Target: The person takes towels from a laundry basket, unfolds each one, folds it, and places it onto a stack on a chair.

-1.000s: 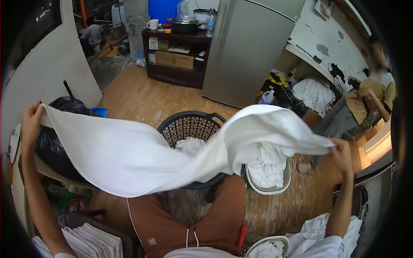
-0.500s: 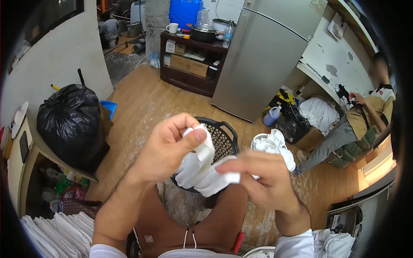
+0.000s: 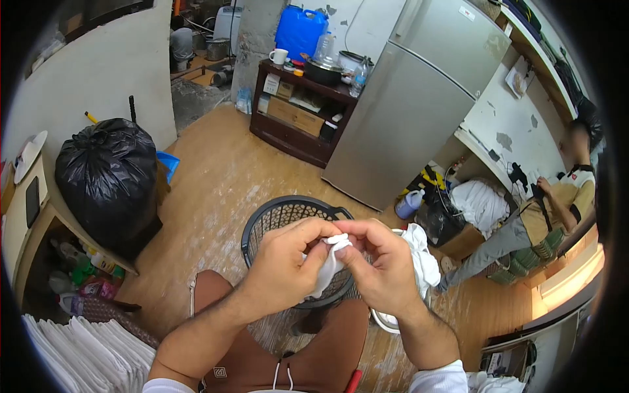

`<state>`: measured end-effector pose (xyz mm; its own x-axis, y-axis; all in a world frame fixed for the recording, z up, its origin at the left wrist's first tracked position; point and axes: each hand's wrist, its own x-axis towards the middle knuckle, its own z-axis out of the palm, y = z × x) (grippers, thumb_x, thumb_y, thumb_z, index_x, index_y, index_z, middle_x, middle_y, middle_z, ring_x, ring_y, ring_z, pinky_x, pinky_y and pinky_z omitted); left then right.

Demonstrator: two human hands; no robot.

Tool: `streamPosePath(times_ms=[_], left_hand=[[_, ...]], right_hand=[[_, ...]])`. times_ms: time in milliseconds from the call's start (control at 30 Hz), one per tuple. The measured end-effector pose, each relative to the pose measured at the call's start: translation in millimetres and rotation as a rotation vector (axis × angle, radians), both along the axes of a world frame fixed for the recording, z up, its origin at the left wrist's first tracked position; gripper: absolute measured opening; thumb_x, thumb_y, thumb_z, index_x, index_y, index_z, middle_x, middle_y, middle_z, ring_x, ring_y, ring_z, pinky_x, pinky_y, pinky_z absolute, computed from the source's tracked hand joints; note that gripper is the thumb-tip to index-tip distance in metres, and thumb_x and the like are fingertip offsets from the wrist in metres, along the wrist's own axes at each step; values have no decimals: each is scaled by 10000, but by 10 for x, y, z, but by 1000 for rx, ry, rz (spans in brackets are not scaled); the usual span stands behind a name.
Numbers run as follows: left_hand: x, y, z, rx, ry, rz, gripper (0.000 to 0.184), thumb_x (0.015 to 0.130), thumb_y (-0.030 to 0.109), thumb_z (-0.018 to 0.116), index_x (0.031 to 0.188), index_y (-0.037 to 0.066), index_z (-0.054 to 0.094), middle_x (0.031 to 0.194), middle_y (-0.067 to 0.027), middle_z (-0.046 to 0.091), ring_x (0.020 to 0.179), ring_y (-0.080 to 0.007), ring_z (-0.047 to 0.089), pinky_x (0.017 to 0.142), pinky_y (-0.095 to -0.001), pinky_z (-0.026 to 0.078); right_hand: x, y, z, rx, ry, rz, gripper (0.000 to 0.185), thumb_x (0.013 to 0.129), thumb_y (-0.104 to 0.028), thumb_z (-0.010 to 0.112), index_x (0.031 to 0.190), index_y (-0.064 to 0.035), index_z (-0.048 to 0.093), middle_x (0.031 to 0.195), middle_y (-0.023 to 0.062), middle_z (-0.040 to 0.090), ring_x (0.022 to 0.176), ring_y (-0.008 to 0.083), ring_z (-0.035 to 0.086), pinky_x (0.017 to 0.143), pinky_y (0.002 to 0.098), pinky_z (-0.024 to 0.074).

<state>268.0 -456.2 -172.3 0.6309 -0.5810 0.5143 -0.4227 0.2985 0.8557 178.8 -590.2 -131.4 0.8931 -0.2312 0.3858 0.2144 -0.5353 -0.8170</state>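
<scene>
My left hand (image 3: 291, 262) and my right hand (image 3: 378, 260) meet over my lap, pinching a bunched white cloth (image 3: 325, 270) between thumbs and fingers. Its upper edge is gathered at the fingertips and the rest hangs below; its exact kind does not show. Beneath my hands a dark plastic basket (image 3: 251, 226) with a lattice wall stands on the floor, partly hidden by them. Just right of my right hand, white fabric (image 3: 421, 257) is heaped in a white container (image 3: 386, 325).
A stack of folded white cloths (image 3: 85, 354) lies at lower left, below a full black garbage bag (image 3: 108, 183). A refrigerator (image 3: 406, 111) and a dark cabinet (image 3: 291, 147) stand ahead. Another person (image 3: 550, 209) is at the right, by a shelf.
My hands have come together, and the cloth, earlier stretched loosely between them, is now bunched at the fingertips. The camera view has shifted, showing more of the basket.
</scene>
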Motion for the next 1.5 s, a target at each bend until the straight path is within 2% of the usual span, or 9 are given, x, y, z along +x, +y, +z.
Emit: streamPosePath(times_ms=[133,233,367,733,900,1000,1133,1300,1500], left_hand=[[-4,-65,-40,-193,202,-26,188,811,-4,605,984,-2,531,872,-139,610,802,-223,631,703,-326,503],[1,-45,-89,-178,-227,119,265,776,30,666,992,-2,516,868,-141,586,787,-253,611,676,-347,489],[-111,-165,-224,-163,-180,329,260,739,56,699,941,5,543,846,-139,573,742,-287,587,639,-363,474],[79,-226,-377,-11,-82,2,153,894,83,555,914,-46,635,819,-142,610,719,-262,619,599,-319,472],[192,-438,-681,-15,-303,419,222,712,5,587,921,-14,659,1019,-157,655,866,-316,641,781,-409,475],[287,-452,-837,100,-343,474,296,758,-61,546,1027,-6,658,1078,-178,645,963,-325,645,824,-362,512],[431,-467,-1092,104,-49,385,306,781,-46,512,1053,-9,645,1244,-205,566,1108,-337,583,931,-379,462],[629,-360,-1326,193,-121,452,380,836,22,474,1208,-13,545,1469,-212,298,1202,-410,477,973,-413,420],[643,-178,-1498,277,-112,490,360,841,22,501,1194,10,571,1459,-192,330,1202,-380,487,975,-399,419]], right_hand=[[32,-39,21,-52,-4,-51,154,823,-12,652,967,18,609,827,62,578,723,110,553,662,251,469],[119,-65,-39,86,-75,-57,122,846,-17,631,942,29,572,884,51,548,724,102,555,666,244,472],[174,-26,40,74,-117,-8,127,864,-24,615,960,17,542,879,39,546,726,58,550,646,201,457],[123,-71,252,235,-62,38,83,920,-16,554,987,-8,506,873,6,581,776,42,543,681,195,460],[49,-26,211,149,-227,-37,113,906,-13,579,998,-13,513,874,-6,561,758,37,509,675,184,431],[-19,-76,289,165,-317,-42,144,894,-16,601,1011,-19,518,913,7,556,775,49,501,675,182,417],[-170,-137,518,145,-439,-58,169,905,-56,602,1041,-23,507,959,31,559,797,64,498,691,193,418],[-420,-306,747,93,-536,-6,174,936,-58,533,1089,-4,472,1040,103,515,892,120,493,803,256,429],[-687,-598,984,126,-593,-140,231,971,-112,488,1168,4,454,1117,137,536,1033,164,538,893,310,455]])
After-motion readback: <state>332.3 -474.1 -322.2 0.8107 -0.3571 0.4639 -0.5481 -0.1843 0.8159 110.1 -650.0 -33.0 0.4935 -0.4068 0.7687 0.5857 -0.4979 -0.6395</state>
